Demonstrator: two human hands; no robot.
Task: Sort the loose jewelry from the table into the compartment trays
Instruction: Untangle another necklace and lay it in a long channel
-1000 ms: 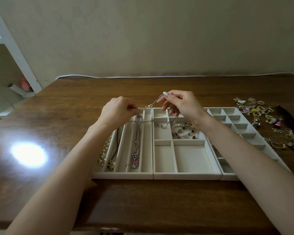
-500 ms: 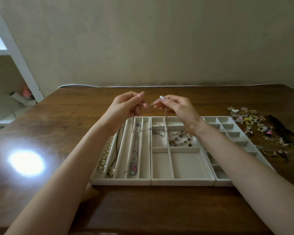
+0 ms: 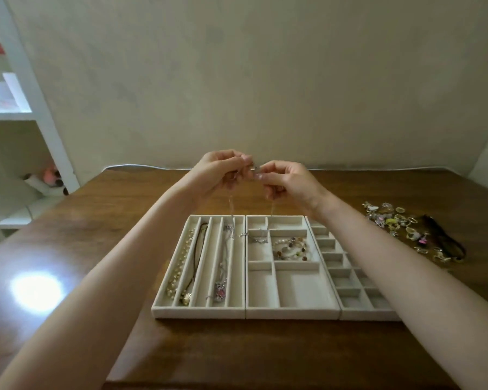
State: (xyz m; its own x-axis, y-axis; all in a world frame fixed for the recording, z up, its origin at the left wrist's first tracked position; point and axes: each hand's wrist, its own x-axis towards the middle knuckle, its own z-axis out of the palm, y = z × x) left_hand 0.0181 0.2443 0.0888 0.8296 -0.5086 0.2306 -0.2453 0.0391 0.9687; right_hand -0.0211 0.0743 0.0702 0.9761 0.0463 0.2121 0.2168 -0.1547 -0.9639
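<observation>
Silver chain necklace [image 3: 231, 212] hangs in a loop, its low end draped across the slotted tray [image 3: 197, 312] and the middle tray [image 3: 293, 313]. The left hand [image 3: 220, 171] and right hand [image 3: 289, 180] each pinch one end, fingertips almost meeting, likely to fasten the clasp before storing it untangled.

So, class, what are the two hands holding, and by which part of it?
A thin silver chain: left hand and right hand each pinch one end; its middle sags onto the trays.
</observation>
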